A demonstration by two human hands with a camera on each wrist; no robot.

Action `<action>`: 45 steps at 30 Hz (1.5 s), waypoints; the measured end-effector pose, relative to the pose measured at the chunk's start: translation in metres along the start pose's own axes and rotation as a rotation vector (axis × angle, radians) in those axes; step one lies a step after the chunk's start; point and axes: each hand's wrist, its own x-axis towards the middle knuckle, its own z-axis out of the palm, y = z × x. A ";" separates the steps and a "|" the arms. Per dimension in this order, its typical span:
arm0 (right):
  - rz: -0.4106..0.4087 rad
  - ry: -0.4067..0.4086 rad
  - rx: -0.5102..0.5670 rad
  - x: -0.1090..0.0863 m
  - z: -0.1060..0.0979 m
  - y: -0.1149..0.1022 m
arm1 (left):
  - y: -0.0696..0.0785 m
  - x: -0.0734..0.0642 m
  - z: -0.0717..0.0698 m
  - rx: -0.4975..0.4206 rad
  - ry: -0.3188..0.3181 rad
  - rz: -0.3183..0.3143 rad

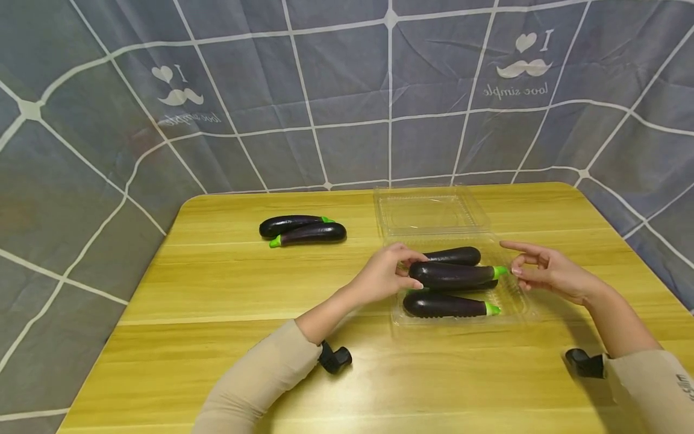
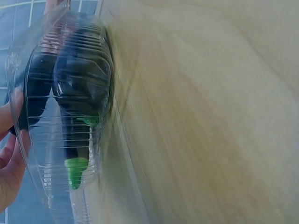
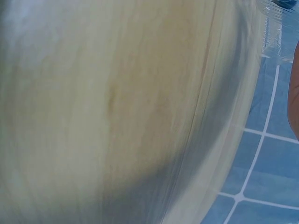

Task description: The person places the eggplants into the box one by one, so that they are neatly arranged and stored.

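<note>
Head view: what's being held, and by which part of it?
The topmost stacked eggplant, by its rounded end, in the left hand. The right hand is near its green stem; whether it grips cannot be told.

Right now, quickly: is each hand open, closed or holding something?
Left hand: holding an eggplant by its blunt end.
Right hand: open, beside that eggplant's green stem; whether they touch cannot be told.

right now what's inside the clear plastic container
The clear plastic container holds a front eggplant, a rear eggplant and a middle eggplant, mostly covered by the upper eggplant, which the left hand grips. Anything beneath them is hidden from above.
</note>
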 end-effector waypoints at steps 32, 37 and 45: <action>-0.013 -0.017 0.022 -0.001 0.001 0.002 | -0.014 0.028 -0.006 0.242 0.143 -0.043; -0.003 -0.008 0.010 0.000 0.000 0.001 | -0.014 0.029 -0.009 0.199 0.144 -0.056; -0.002 -0.007 0.005 0.000 0.000 0.000 | -0.015 0.028 -0.010 0.120 0.154 -0.059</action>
